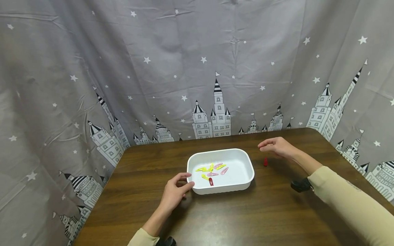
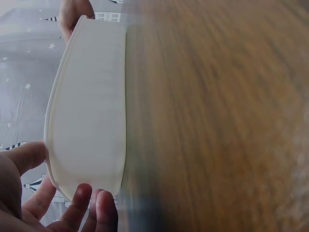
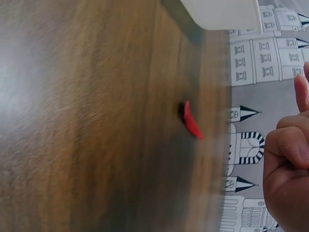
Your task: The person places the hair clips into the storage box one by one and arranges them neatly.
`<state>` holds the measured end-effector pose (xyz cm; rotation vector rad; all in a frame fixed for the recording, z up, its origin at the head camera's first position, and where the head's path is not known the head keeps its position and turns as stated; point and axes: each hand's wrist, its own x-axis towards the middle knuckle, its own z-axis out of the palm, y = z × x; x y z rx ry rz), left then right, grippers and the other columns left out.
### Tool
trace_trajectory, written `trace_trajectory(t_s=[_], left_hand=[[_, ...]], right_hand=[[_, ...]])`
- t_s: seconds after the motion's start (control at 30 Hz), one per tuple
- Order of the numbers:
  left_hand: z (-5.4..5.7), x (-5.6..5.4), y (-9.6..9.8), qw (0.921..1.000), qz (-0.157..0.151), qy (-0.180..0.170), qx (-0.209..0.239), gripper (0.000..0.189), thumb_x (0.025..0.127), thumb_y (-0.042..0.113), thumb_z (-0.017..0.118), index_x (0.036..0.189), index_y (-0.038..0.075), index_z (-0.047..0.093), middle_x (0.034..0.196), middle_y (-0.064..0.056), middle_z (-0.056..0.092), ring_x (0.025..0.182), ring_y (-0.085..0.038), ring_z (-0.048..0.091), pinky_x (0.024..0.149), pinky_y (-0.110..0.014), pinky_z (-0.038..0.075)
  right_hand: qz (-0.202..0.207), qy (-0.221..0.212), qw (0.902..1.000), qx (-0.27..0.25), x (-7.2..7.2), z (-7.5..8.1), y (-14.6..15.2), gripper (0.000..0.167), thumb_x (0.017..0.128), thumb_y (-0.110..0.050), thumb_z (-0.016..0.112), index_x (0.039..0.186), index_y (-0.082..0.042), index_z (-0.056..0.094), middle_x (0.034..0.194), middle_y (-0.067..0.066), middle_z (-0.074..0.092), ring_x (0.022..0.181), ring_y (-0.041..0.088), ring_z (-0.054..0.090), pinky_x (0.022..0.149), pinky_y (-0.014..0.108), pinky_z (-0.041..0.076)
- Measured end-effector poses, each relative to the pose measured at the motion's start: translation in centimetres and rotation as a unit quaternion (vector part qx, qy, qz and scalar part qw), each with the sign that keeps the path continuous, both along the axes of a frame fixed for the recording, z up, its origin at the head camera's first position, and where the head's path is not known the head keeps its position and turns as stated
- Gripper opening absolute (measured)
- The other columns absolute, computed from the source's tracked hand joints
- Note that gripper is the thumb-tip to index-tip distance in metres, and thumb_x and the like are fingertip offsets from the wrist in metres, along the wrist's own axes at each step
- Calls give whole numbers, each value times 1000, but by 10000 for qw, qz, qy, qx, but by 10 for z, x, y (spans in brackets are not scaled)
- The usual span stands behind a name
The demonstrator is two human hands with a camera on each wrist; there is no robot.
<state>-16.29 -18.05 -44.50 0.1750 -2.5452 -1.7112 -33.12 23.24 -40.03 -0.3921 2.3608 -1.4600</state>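
My left hand point(image 1: 174, 191) holds the left end of a white tray point(image 1: 221, 189). In the left wrist view its thumb is at the rim and the fingers point(image 2: 83, 192) lie round the corner of the wall. Inside the tray are several yellow hair clips point(image 1: 201, 169), pink hair clips point(image 1: 224, 171) and a dark red hair clip point(image 1: 210, 181). My right hand point(image 1: 278, 147) hovers past the tray's right end, with nothing visible in it. Below it, a red hair clip point(image 1: 265, 162) lies on the table, seen on its side as a red sliver in the right wrist view.
The brown wooden table point(image 1: 138, 191) runs back to a grey curtain point(image 1: 172, 68) printed with stars and castles. Black wrist cameras show below both forearms, and a cream sleeve point(image 1: 347, 201) reaches in from the right.
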Motion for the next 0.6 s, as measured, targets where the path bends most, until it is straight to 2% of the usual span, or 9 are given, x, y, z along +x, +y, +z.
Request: trace_trajectory(t_s=[0.17, 0.3, 0.6], left_hand=[[0, 0, 0, 10000, -8, 8, 21, 35, 90, 24, 77, 122, 10, 68, 111, -11, 68, 84, -18, 64, 63, -35, 55], [0, 0, 0, 10000, -1, -20, 32, 36, 90, 25, 77, 122, 11, 68, 112, -11, 68, 84, -18, 64, 63, -34, 55], [0, 0, 0, 10000, -2, -3, 35, 36, 90, 25, 77, 121, 11, 69, 112, -11, 68, 84, -18, 64, 64, -34, 55]], right_hand=[[-116, -123, 9998, -93, -1, -11, 9, 44, 95, -22, 69, 128, 6, 60, 60, -7, 35, 45, 9, 30, 44, 26, 27], [-269, -212, 9993, -134, -1, -21, 14, 49, 95, -24, 70, 131, 6, 58, 57, -10, 34, 45, 8, 30, 44, 24, 28], [-364, -171, 9987, -314, 2, -35, 21, 49, 96, -23, 68, 132, 8, 56, 56, -9, 37, 46, 8, 31, 45, 23, 30]])
